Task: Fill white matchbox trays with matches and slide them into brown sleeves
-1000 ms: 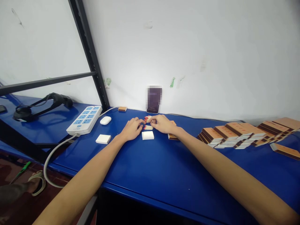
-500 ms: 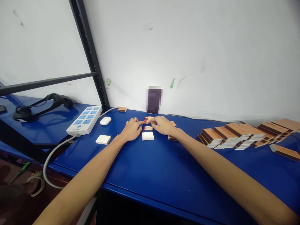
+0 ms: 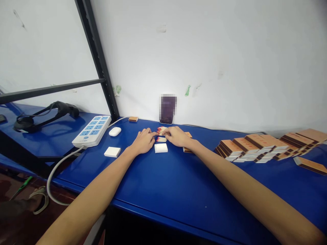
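A pile of red-headed matches (image 3: 160, 129) lies on the blue table between my two hands. My left hand (image 3: 144, 140) rests to its left, index finger stretched out to the red heads and thumb apart below. From the right, my right hand (image 3: 178, 136) has its fingers closed at the pale ends of the matches; the fingertips are partly hidden. Just nearer to me is a small row of matches (image 3: 161, 139), and in front of that a white matchbox tray (image 3: 161, 148). Partly covered by my right wrist are brown matchboxes (image 3: 188, 134).
Stacked matchboxes (image 3: 258, 146) fill the right side, with a single matchbox (image 3: 310, 165) beside them. To the left are another white tray (image 3: 112, 152), a white rounded case (image 3: 114, 131) and a power strip (image 3: 93, 130). A phone (image 3: 168, 110) leans on the wall. A person's foot (image 3: 39, 200) shows at lower left.
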### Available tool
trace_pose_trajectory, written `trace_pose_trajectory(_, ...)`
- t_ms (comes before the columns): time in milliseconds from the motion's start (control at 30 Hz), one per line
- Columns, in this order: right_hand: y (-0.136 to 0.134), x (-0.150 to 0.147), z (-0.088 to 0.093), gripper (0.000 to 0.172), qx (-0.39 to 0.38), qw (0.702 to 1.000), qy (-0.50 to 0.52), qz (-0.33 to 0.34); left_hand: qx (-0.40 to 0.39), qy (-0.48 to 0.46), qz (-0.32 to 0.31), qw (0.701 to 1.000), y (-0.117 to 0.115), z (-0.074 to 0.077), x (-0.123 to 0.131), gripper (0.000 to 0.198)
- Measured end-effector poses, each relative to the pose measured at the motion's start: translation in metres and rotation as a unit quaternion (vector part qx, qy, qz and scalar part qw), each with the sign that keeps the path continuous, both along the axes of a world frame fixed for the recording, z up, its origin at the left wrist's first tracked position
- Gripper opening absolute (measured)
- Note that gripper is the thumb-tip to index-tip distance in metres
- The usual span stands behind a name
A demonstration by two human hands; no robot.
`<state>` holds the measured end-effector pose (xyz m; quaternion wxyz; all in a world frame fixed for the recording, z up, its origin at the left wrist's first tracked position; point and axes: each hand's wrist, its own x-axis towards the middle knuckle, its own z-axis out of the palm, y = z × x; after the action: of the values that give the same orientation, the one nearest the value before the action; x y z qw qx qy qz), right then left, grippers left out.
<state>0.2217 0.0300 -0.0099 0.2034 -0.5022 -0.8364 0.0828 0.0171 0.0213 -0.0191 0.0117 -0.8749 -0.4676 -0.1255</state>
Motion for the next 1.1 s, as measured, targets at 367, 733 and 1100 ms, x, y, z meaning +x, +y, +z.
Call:
trace_pose_trajectory(367, 0.000, 0.000, 0.001, 0.023, -0.024, 0.999, 0.030, 0.017, 0.004, -0.029, -0.031, 0.999, 0.001, 0.000, -0.001, 0.037)
trace_pose_trajectory(733, -0.006, 0.001, 0.016, 0.022, -0.071, 0.997, 0.019, 0.025, 0.015, -0.023, -0.036, 0.999, 0.001, 0.000, -0.001, 0.034)
trace_pose_trajectory(1100, -0.007, 0.002, 0.022, 0.028, -0.118, 0.992, 0.010, 0.037, -0.001, -0.052, -0.037, 0.998, 0.000, 0.002, -0.002, 0.038)
